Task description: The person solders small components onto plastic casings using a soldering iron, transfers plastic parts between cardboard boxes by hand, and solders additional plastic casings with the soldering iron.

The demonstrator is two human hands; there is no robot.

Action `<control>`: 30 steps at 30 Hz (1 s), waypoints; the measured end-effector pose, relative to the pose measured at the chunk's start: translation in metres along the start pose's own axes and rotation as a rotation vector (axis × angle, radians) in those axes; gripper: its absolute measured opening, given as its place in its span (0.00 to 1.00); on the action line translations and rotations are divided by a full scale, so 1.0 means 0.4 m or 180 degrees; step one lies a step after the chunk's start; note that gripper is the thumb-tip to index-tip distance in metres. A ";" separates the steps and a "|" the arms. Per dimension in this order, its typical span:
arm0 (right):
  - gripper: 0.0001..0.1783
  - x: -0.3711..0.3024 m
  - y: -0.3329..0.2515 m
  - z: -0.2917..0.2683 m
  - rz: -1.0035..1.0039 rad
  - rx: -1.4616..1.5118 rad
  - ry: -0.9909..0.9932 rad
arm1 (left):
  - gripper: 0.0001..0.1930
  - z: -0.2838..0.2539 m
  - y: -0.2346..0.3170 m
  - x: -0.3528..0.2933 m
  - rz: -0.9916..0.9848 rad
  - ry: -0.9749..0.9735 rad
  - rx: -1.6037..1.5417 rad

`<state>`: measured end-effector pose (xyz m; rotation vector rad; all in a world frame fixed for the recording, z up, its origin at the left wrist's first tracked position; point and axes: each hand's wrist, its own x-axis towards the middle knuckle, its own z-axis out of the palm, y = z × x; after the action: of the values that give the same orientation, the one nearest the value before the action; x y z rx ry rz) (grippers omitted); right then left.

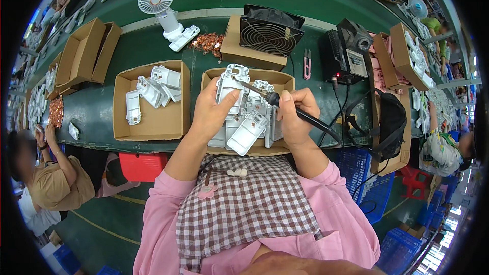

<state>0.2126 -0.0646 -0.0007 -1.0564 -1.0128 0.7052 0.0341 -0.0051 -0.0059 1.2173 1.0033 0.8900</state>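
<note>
My left hand [210,110] grips a white plastic housing [234,78] by its edges, thumb on top, above a cardboard box. In my right hand [298,112] is a black-handled soldering iron [272,98], its metal tip pointing left at the upper part of that housing. Whether the tip touches the housing I cannot tell. Several more white housings [247,133] lie piled in the cardboard box [286,79] under my hands. A second cardboard box [120,117] to the left holds several similar housings [152,91].
A black fan [270,33] stands on a carton behind the box. Beside it are small copper-coloured parts [208,43] and a white desk fan [162,10]. Pink-handled snips [307,64] and a black soldering station [344,53] stand right; its cables hang near my right arm. Co-workers sit at both sides.
</note>
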 end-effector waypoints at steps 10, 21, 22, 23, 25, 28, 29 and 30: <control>0.09 -0.001 -0.005 0.000 0.0029 0.0232 0.0137 | 0.14 0.001 -0.005 -0.001 -0.0022 -0.0021 -0.0105; 0.10 0.002 -0.011 0.004 0.0139 0.0218 0.0081 | 0.14 0.001 -0.006 -0.003 0.0037 -0.0098 -0.0013; 0.09 0.002 -0.013 0.004 0.0161 0.0291 0.0081 | 0.14 0.002 -0.004 -0.003 0.0037 -0.0097 -0.0015; 0.09 0.002 -0.013 0.004 0.0183 0.0363 0.0080 | 0.14 0.004 -0.002 -0.004 0.0061 -0.0087 -0.0027; 0.09 0.003 -0.014 0.005 0.0174 0.0345 0.0083 | 0.14 0.004 -0.003 -0.005 0.0087 -0.0077 -0.0040; 0.09 0.003 -0.014 0.006 0.0182 0.0323 0.0089 | 0.14 0.003 -0.007 -0.004 0.0133 -0.0085 0.0053; 0.09 0.003 -0.014 0.006 0.0200 0.0320 0.0092 | 0.14 0.003 -0.006 -0.004 0.0144 -0.0079 0.0053; 0.09 0.004 -0.013 0.006 0.0199 0.0319 0.0093 | 0.14 0.004 -0.005 -0.004 0.0154 -0.0075 0.0054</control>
<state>0.2110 -0.0643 0.0049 -1.0117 -0.9134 0.7816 0.0350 -0.0074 -0.0076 1.2683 0.9679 0.9044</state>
